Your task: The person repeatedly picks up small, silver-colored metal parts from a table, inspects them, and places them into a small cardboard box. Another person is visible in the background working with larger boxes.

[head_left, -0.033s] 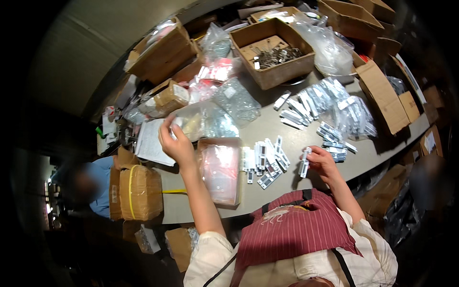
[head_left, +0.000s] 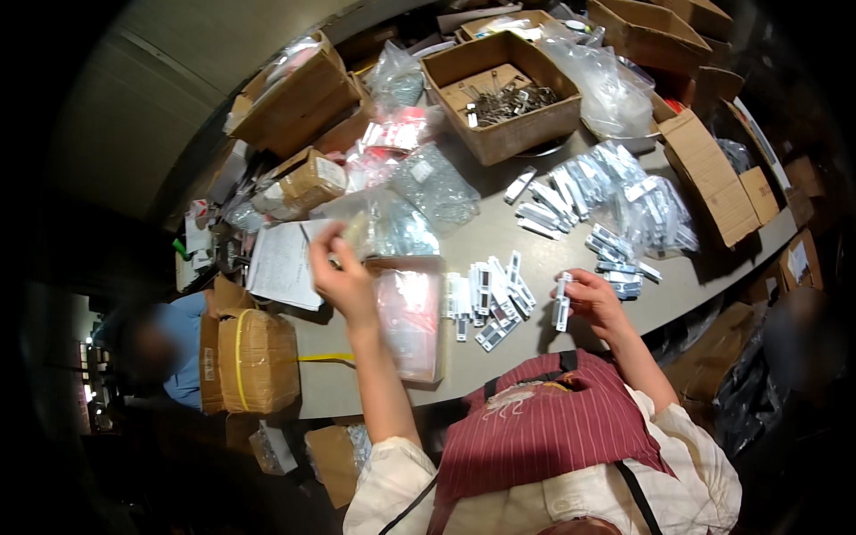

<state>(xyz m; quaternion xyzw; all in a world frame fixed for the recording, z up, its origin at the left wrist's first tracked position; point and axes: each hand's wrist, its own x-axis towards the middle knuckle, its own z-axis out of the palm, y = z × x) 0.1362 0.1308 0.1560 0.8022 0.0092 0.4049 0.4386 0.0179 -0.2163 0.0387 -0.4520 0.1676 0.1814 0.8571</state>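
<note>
My right hand (head_left: 596,301) holds a small silver metal piece in a clear packet (head_left: 562,312) upright above the grey table (head_left: 535,250). Just left of it lies a loose heap of similar small packets (head_left: 490,299). My left hand (head_left: 343,278) is raised over the table, its fingertips drawn together at the edge of a clear plastic bag of small parts (head_left: 397,227). I cannot tell whether it grips the bag. Below that hand lies a flat open box of pinkish clear bags (head_left: 410,325).
More silver packets (head_left: 615,201) spread at the right. An open cardboard box of metal parts (head_left: 504,94) stands at the back, with other boxes and bags around it. A paper sheet (head_left: 281,263) and a yellow-strapped box (head_left: 259,357) lie left, near another person (head_left: 169,352).
</note>
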